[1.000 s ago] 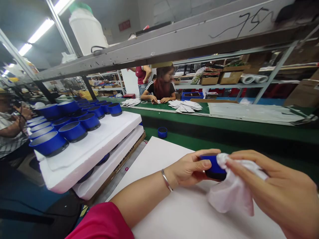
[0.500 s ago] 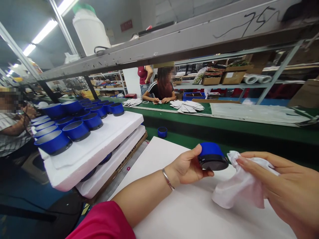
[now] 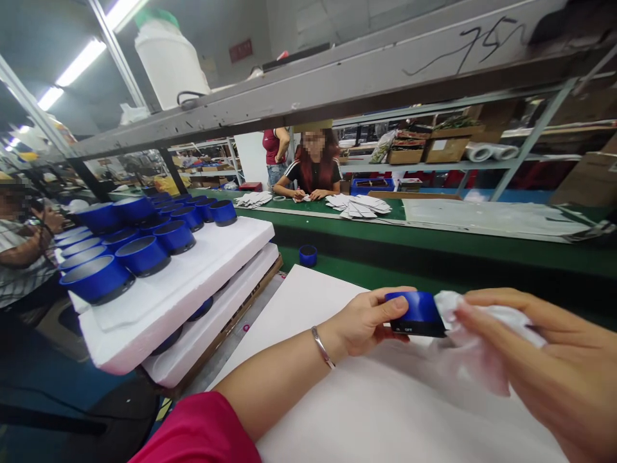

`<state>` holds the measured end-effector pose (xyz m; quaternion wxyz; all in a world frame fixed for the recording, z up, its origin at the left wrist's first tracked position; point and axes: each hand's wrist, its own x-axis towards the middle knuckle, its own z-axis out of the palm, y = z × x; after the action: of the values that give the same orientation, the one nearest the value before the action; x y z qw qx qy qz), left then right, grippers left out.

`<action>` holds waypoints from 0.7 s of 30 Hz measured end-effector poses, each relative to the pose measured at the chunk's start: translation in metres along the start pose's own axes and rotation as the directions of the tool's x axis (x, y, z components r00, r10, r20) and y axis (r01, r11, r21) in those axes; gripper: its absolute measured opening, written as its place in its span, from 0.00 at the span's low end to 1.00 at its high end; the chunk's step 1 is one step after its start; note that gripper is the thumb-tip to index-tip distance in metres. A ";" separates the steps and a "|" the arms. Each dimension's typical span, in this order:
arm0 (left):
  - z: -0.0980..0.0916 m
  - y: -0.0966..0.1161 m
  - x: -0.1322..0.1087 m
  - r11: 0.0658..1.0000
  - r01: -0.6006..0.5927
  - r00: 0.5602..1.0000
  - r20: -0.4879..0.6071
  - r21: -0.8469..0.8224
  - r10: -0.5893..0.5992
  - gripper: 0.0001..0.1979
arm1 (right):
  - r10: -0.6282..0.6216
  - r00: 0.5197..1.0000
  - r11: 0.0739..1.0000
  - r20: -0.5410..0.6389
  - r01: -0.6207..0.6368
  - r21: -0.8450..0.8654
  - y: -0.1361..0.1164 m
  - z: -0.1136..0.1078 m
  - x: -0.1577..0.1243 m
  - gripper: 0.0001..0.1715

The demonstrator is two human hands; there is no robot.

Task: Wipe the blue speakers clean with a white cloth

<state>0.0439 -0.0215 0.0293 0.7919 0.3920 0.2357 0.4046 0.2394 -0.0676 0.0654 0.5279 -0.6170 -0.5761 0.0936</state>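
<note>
Thumb and fingers of my left hand point(image 3: 369, 321) grip a short blue cylindrical housing point(image 3: 415, 307) with a black base band, on which small white lettering like "OFF" shows. My right hand point(image 3: 535, 347) pinches a crumpled white cloth point(image 3: 475, 350), its edge against the right side of the housing. Both hands are above a white board point(image 3: 337, 411). To the left, many similar blue housings point(image 3: 142, 255) stand on a stack of white foam trays point(image 3: 193, 292). Another blue housing point(image 3: 308, 256) rests alone on the green surface beyond the board.
A grey shelf beam point(image 3: 289, 90) crosses overhead, bearing a white jug point(image 3: 171, 61). Across the green bench point(image 3: 347, 244) a seated person point(image 3: 315, 167) handles white pieces between white piles point(image 3: 359, 206). Another person point(image 3: 22, 251) is at far left.
My left hand has turned the blue housing so its side and lettering face me instead of its dark underside. The cloth has come against it. The seated person's head has turned.
</note>
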 end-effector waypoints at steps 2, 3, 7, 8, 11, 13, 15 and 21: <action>0.002 -0.002 -0.002 0.999 -0.027 0.999 -0.035 0.024 0.027 0.47 | -0.068 0.994 0.996 0.081 0.064 0.058 -0.002 0.007 -0.006 0.28; 0.003 -0.003 -0.003 0.999 -0.038 0.998 -0.053 0.028 0.040 0.48 | -0.044 0.993 0.997 0.113 0.037 0.061 -0.001 0.011 -0.006 0.28; 0.003 0.003 -0.005 0.996 -0.086 0.995 -0.053 0.013 0.087 0.50 | 0.187 0.974 0.982 0.126 -0.183 -0.044 0.008 0.018 0.008 0.27; 0.003 0.005 -0.005 0.995 -0.102 0.994 -0.030 0.004 0.102 0.50 | 0.228 0.964 0.973 0.134 -0.224 -0.049 0.009 0.017 0.012 0.28; 0.001 0.011 -0.004 0.992 -0.119 0.993 0.019 -0.036 0.120 0.45 | 0.330 0.936 0.944 0.125 -0.327 -0.047 0.007 0.010 0.019 0.35; 0.000 0.009 -0.002 0.993 -0.092 0.994 0.047 -0.073 0.096 0.41 | 0.371 0.924 0.929 0.093 -0.370 -0.033 0.002 0.006 0.018 0.38; 0.000 0.004 0.001 0.990 -0.061 0.995 0.074 -0.128 0.071 0.40 | 0.397 0.914 0.917 0.079 -0.399 -0.001 -0.001 0.004 0.014 0.38; 0.000 0.001 0.002 0.954 0.021 0.999 0.051 -0.298 -0.006 0.31 | 0.366 0.925 0.923 0.101 -0.375 0.088 -0.005 0.006 0.009 0.35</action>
<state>0.0444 -0.0197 0.0301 0.8503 0.2760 0.1548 0.4204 0.2346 -0.0584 0.0713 0.5081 -0.6816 -0.4647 0.2475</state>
